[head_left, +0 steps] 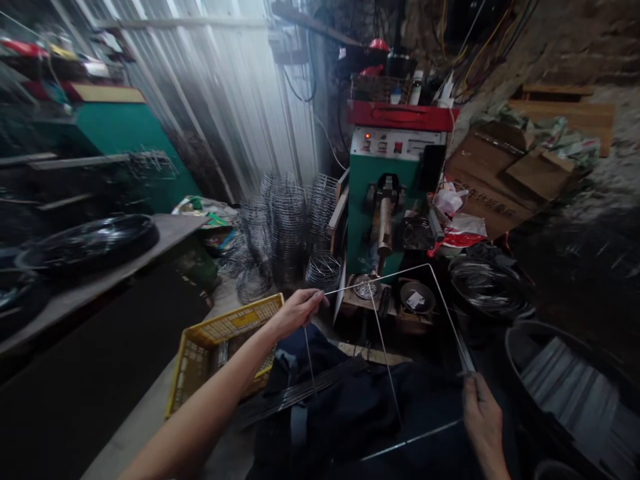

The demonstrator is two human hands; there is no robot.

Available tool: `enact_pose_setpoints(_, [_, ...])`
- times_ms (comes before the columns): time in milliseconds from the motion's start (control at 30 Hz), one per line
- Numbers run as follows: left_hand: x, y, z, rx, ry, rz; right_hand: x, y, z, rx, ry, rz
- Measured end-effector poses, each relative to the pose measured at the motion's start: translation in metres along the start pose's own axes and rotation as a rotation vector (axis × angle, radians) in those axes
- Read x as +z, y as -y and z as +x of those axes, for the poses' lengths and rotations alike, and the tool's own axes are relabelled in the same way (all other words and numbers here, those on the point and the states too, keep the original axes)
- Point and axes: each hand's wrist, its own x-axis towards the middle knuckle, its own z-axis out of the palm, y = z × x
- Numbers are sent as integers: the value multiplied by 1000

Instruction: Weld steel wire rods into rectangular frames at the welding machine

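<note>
A thin rectangular wire frame [400, 274] with a cross wire is held up over the lap. My left hand [304, 308] pinches its far left part, fingers closed on the wire. My right hand [483, 410] is closed around its right side, where a narrow bundle of flat metal strips or rods [466, 357] also sticks up from the grip. Across the dark-clothed lap lie several thin metal rods [320, 383]. Beyond the frame stands a green machine with a red top [363, 200], its metal arm [384, 230] pointing down above a small round part [367, 288].
A yellow plastic crate [183, 373] sits left of my legs. Stacked round wire racks [287, 220] stand behind it. At right are a black tub [515, 347] holding grey strips, a wire coil [487, 290] and a cardboard box [500, 173]. A bench [175, 230] borders the left.
</note>
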Motion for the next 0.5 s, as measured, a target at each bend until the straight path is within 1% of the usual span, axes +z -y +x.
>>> enact_pose_setpoints(100, [8,14,4,-26,-39,8,4,-3,1,-3,48,-46])
enact_pose_setpoints(167, [7,16,4,-40,-41,14,1,-3,5,-19,76,-52])
enact_pose_setpoints(200, [4,14,3,-52,-23,14,-3,-2,7,-29,80,-52])
enact_pose_setpoints(267, [-4,4,1,-72,38,11,-14,2,15,-58,71,-50])
enact_pose_setpoints(367, [-17,-20,2,-108,154,13,-30,14,31,-149,42,-39])
enact_pose_setpoints(433, [-19,-38,7,-143,232,4,-36,23,44,-203,21,-30])
enact_pose_setpoints(500, [-16,-53,11,-147,274,-27,-40,30,58,-221,-21,-39])
